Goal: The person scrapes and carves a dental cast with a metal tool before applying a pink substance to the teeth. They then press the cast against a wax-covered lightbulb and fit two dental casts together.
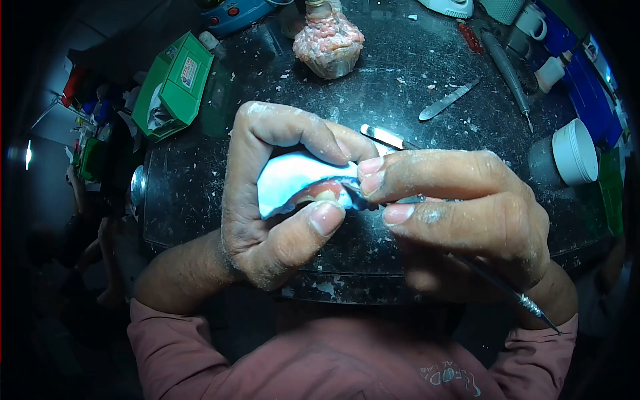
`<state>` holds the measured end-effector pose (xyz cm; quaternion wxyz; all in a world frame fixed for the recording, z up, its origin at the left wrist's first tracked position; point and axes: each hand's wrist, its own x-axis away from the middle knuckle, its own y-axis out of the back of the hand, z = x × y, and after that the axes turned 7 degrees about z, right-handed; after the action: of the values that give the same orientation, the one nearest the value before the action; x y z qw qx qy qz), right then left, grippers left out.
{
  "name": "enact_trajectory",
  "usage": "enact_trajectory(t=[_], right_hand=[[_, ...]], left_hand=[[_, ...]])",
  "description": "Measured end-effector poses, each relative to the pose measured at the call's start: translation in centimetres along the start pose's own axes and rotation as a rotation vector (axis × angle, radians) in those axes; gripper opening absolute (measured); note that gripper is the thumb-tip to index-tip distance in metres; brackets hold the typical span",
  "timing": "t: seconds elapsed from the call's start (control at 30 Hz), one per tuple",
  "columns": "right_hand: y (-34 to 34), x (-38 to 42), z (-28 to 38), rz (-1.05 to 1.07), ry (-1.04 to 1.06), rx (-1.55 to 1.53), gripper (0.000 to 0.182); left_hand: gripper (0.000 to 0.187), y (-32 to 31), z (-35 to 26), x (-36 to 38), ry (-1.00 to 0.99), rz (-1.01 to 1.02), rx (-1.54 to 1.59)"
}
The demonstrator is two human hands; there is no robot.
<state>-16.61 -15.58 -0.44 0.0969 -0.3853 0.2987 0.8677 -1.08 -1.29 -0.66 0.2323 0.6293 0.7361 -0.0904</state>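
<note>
My left hand (241, 180) is closed around a white dental plaster model (283, 177), with the thumb pressed against its lower edge. Pink wax (327, 187) and pale teeth show along the model's inner curve, partly covered by the thumb. In my right hand (477, 207) is a slim metal dental carver (490, 277), gripped like a pen. Its rear end sticks out below the palm toward my sleeve. The working end meets the right side of the model near the wax; the exact contact is hidden by my fingertips.
On the dark, debris-specked table (260, 73) stand a wax-crusted burner (329, 43), a green box (175, 87) and a white tub (575, 153). A knife blade (448, 100) and a grey handpiece (505, 67) lie at the right. Another person's arm (110, 250) shows at far left.
</note>
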Motion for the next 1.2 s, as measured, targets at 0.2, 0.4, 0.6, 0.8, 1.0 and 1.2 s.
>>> enact_trajectory(t=[0.2, 0.4, 0.6, 0.8, 1.0, 1.2], right_hand=[[0.7, -0.9, 0.1, -0.006, 0.008, 0.084, 0.031], [0.6, 0.1, 0.1, -0.008, -0.047, -0.024, 0.025], [0.2, 0.7, 0.1, -0.045, -0.145, -0.219, 0.028], [-0.3, 0.0, 0.0, -0.051, -0.064, -0.117, 0.032], [0.1, 0.2, -0.1, 0.008, -0.072, -0.081, 0.035], [0.8, 0.0, 0.4, 0.171, -0.144, 0.011, 0.033]], left_hand=[[0.051, -0.4, -0.6, -0.2, -0.067, -0.025, -0.241], [0.049, 1.3, 0.0, -0.1, -0.13, 0.077, -0.483], [0.039, 0.4, 0.5, 0.0, -0.154, 0.042, -0.374], [0.038, 1.1, 0.0, -0.5, -0.226, 0.156, -0.473], [0.036, 1.0, 0.6, -0.4, -0.262, 0.099, -0.411], [0.039, 0.6, 1.0, -0.3, -0.28, 0.042, -0.406]])
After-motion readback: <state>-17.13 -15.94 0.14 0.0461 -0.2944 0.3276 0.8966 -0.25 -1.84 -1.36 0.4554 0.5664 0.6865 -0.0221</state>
